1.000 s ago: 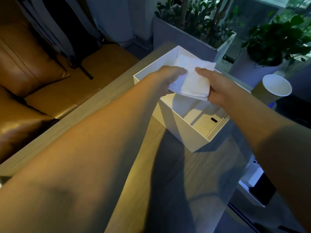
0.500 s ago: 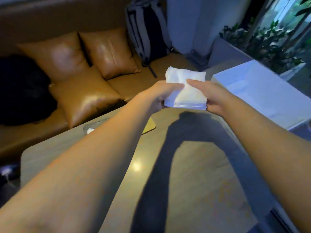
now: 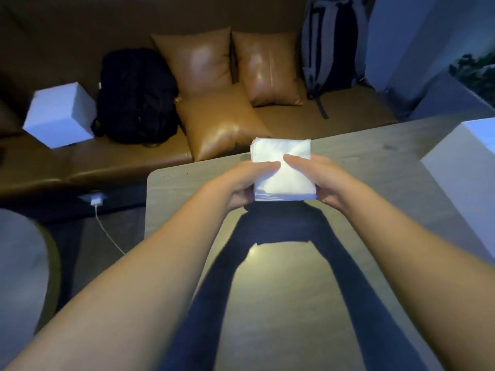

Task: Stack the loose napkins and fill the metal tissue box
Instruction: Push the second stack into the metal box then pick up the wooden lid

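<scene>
The stack of napkins (image 3: 282, 171) is now held above the middle of the wooden table (image 3: 375, 167), well apart from the white box (image 3: 466, 183) at the right edge; a second ago it hung right over that box's open top. The left hand (image 3: 241, 184) and right hand (image 3: 325, 180) pinch it from either side, thumbs on top, fingers curled beneath. So, by my reading, the stack has been drawn away for squaring, not loaded yet. Far behind sit brown cushions (image 3: 222, 121) and a black backpack (image 3: 136, 95).
</scene>
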